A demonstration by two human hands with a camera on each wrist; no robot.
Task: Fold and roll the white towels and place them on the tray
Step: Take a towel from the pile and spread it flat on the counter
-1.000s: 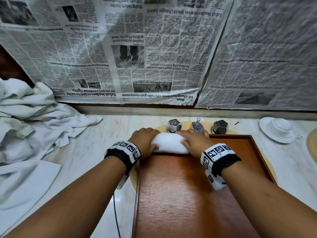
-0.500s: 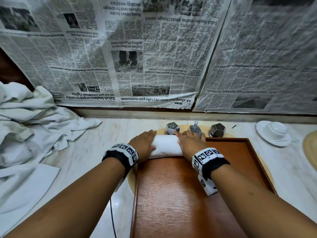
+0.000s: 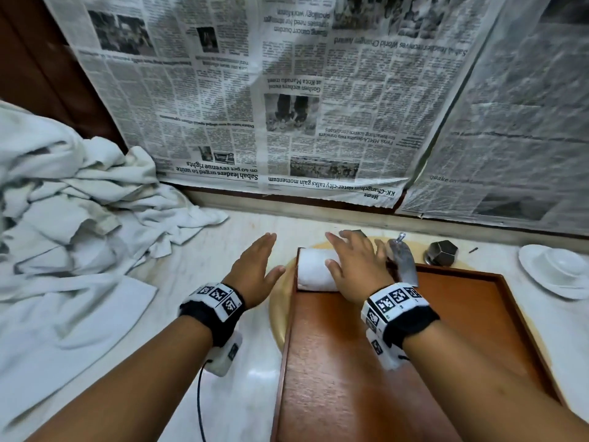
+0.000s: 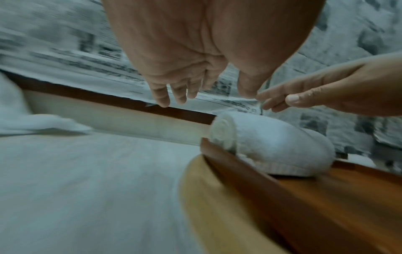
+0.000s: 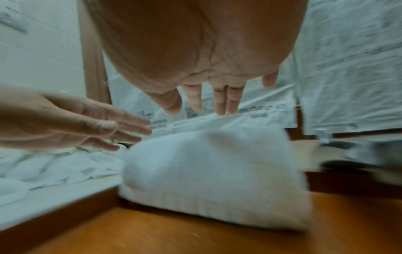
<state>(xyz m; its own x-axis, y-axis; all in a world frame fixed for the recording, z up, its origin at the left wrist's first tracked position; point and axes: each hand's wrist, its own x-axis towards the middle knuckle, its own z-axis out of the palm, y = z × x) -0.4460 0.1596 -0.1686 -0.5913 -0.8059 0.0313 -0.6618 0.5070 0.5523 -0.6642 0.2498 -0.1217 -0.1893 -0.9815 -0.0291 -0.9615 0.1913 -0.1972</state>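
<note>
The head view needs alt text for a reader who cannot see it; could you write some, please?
A rolled white towel lies in the far left corner of a wooden tray. The open right hand is over it; the open left hand is beside it. Loose white towels are heaped on the left.

— Where does the head view look from?
— From above, forward and down at the tray point(image 3: 478, 317) and papered wall.
— And the wrist views?
— Low and very close under each palm, facing the wall. All three share the rolled towel point(image 3: 314, 269) point(image 4: 272, 142) point(image 5: 213, 168).
</note>
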